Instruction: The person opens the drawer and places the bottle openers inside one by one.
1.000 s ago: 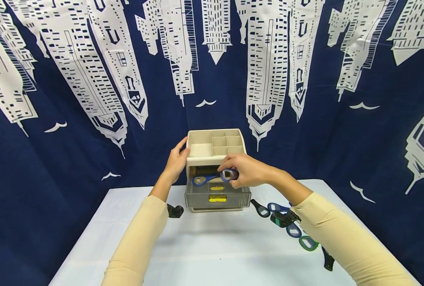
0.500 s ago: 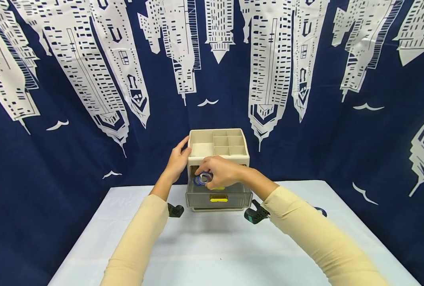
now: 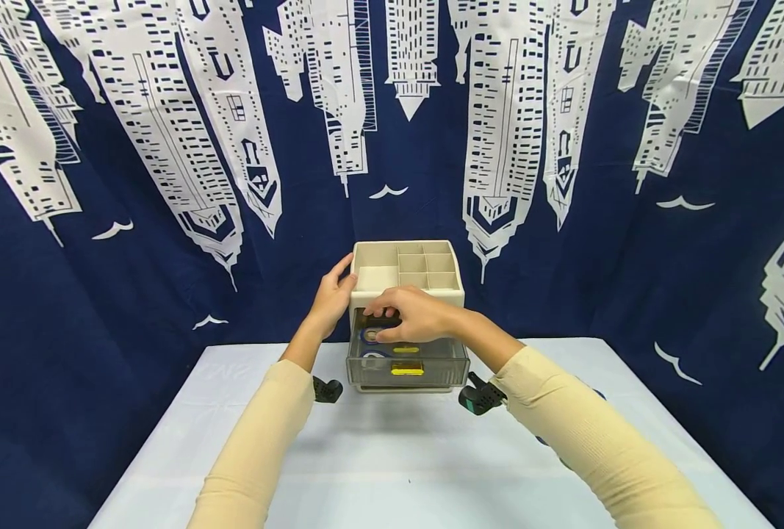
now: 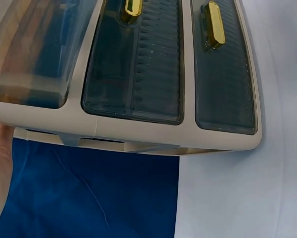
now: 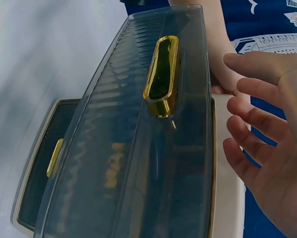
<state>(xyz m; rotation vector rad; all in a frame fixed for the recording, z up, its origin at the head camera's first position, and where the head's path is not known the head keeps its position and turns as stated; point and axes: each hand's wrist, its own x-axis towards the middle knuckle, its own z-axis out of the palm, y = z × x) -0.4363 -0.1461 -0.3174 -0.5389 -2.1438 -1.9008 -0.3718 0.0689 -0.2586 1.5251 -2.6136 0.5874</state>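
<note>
A cream drawer cabinet stands at the table's back, its grey see-through drawer pulled out. My left hand rests against the cabinet's left side, fingers along its upper edge. Over the drawer hovers my right hand, thumb and fingers apart with nothing between them. Below its fingertips lies a blue-rimmed round item, and part of another blue-rimmed item shows near the drawer front. In the right wrist view, the right hand has relaxed fingers beside the drawer's gold handle.
Divided compartments form the cabinet's top. Black wrist devices hang below both wrists. On the white table, small blue edges show beside the right sleeve, which hides most of that area. A dark patterned curtain stands behind.
My right hand moved left over the drawer with a blue-rimmed item and has let it go; its fingers are spread now. My left hand has stayed at the cabinet's side.
</note>
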